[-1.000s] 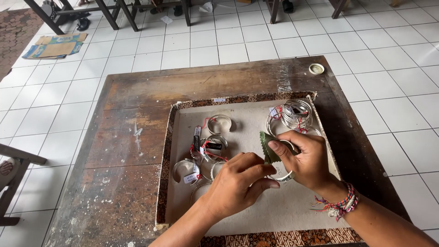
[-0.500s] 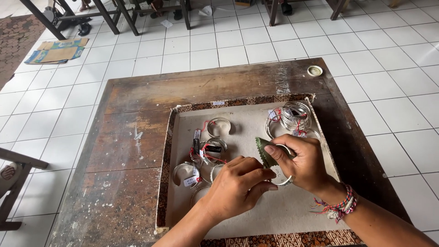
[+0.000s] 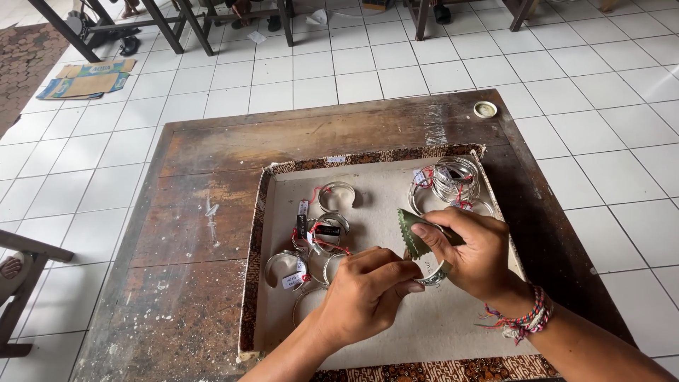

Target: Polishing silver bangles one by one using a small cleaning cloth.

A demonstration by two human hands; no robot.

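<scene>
My right hand (image 3: pixel 472 252) pinches a folded green cloth (image 3: pixel 414 233) against a silver bangle (image 3: pixel 433 272). My left hand (image 3: pixel 366 291) grips the same bangle from the other side, just above the white inside of a shallow tray (image 3: pixel 453 325) with a batik-patterned rim. Several silver bangles with small tags and red strings (image 3: pixel 315 232) lie in the tray left of my hands. A stack of thin silver bangles (image 3: pixel 451 180) sits in the tray's far right corner.
The tray rests on a worn, stained wooden table (image 3: pixel 198 212) standing on white floor tiles. A small round lid (image 3: pixel 485 109) lies near the table's far right corner. Flattened cardboard (image 3: pixel 85 78) and furniture legs (image 3: pixel 170 25) are on the floor beyond.
Both hands have stayed over the tray on the bangle; the green cloth has shifted slightly along it under my right fingers.
</scene>
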